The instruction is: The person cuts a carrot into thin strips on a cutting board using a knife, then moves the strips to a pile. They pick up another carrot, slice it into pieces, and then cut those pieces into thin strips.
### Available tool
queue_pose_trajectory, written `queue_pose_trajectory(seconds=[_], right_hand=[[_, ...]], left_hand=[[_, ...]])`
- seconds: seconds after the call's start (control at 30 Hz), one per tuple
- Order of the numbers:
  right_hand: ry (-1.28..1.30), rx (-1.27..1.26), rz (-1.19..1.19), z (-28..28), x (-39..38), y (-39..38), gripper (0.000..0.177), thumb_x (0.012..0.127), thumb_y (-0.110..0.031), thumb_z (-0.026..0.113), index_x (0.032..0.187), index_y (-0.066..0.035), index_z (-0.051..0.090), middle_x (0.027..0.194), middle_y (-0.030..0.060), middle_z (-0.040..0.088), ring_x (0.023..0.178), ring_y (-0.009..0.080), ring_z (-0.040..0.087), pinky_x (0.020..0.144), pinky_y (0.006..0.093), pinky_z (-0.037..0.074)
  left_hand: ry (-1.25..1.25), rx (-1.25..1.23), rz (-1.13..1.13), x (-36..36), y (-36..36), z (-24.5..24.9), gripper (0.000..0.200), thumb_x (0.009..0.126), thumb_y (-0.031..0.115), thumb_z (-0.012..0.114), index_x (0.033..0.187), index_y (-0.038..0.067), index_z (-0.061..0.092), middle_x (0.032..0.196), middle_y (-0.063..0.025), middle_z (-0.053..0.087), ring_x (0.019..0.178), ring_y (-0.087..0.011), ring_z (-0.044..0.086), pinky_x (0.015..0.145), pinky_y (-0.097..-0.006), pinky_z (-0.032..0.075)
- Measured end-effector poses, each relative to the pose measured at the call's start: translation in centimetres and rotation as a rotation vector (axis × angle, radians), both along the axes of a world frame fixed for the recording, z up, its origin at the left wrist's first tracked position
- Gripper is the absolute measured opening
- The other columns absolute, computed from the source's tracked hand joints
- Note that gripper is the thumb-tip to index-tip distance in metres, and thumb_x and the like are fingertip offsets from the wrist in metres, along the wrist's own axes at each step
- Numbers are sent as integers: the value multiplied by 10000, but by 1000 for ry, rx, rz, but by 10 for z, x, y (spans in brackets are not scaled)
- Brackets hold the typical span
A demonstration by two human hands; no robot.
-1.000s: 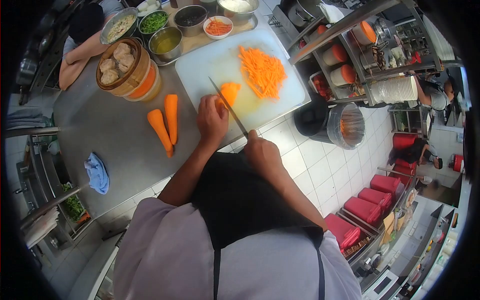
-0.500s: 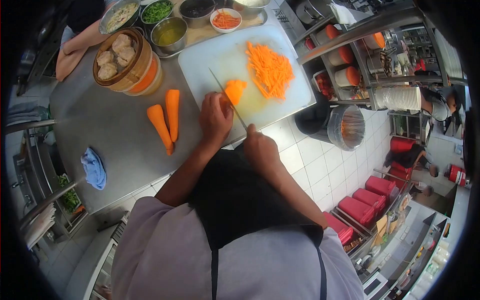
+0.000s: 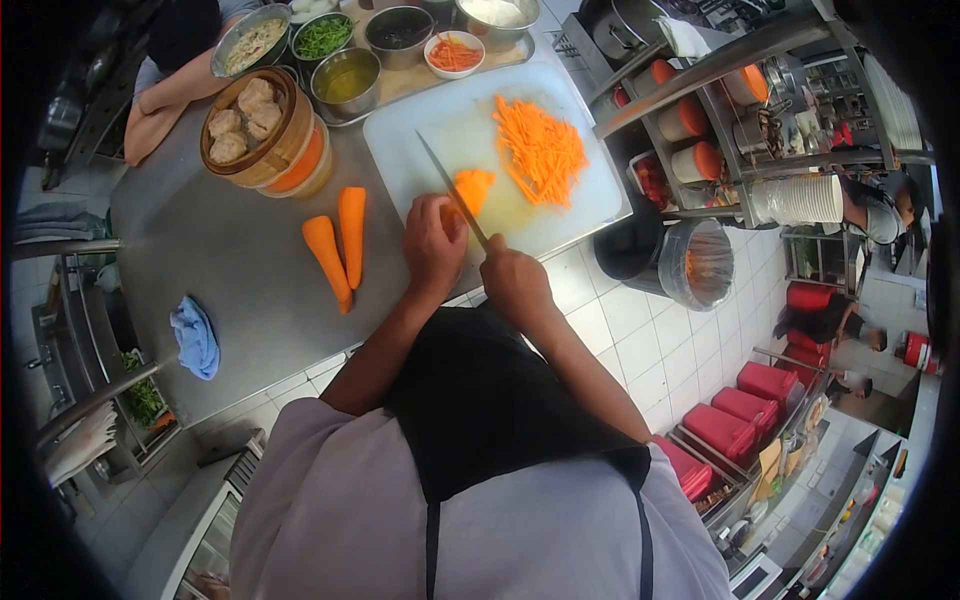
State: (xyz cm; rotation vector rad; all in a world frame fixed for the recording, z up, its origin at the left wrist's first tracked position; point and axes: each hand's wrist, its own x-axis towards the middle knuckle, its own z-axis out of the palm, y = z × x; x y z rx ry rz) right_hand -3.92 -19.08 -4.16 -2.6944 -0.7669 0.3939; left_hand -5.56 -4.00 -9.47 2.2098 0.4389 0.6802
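My right hand (image 3: pixel 516 284) is closed round the handle of a kitchen knife (image 3: pixel 440 163), whose blade points away from me across the white cutting board (image 3: pixel 400 130). Close against the blade's left side, my left hand (image 3: pixel 434 240) is curled on a piece of carrot, mostly hidden under the fingers. Sliced carrot (image 3: pixel 472 188) lies on the right side of the blade. Farther right on the board rests a pile of carrot shreds (image 3: pixel 541 152). Two peeled carrots (image 3: pixel 326 262) lie on the steel table (image 3: pixel 250 240) to the left of the board.
A bamboo steamer (image 3: pixel 262 150) with several dumplings stands left of the board. Behind are a bowl of yellow liquid (image 3: pixel 347 84), a bowl of chopped greens (image 3: pixel 322 37) and a small white bowl (image 3: pixel 455 56). A blue cloth (image 3: pixel 195 338) lies left. Another person's arm (image 3: pixel 180 95) rests at the far left.
The knife handle and my right hand have moved slightly left and nearer my left hand. My left hand keeps its hold on the carrot. The whole view has shifted a little.
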Motion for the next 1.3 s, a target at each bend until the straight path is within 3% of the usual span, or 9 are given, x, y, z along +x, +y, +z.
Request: queue_pose_trajectory(seconds=[0.13,0.63,0.83,1.03,1.3], right_hand=[[7,-48,6,30,-15,-12,98,925,-62,576,972,7,526,713,235,700,655,424,727,593,523,587],[77,-118,-10,48,-38,-29,109,929,-68,571,990,8,522,723,220,706,666,410,732,591,501,599],[39,-172,44,31,-26,-17,107,939,-73,577,984,2,515,725,209,711,662,386,742,589,471,608],[-86,1,116,-15,19,27,92,955,-79,586,955,-7,528,725,192,709,676,362,747,589,455,603],[-49,12,63,-8,20,22,68,949,-62,577,958,-11,532,707,205,700,647,381,731,584,486,585]], left_hand=[[3,-11,8,-1,-1,-2,346,841,55,719,1160,58,586,1168,-151,636,1089,-392,638,906,-464,542],[-9,19,-25,1,2,-7,352,847,71,732,1158,46,570,1146,-168,622,1079,-406,628,893,-482,536],[18,-7,-4,1,1,-6,354,846,79,736,1156,54,567,1148,-164,620,1077,-407,628,889,-485,537],[28,-31,6,1,0,3,338,853,58,734,1149,57,571,1125,-159,627,1060,-390,641,895,-473,531],[-20,-61,-20,-5,0,1,270,912,90,704,1161,51,608,1145,-161,637,1079,-391,640,906,-470,532]])
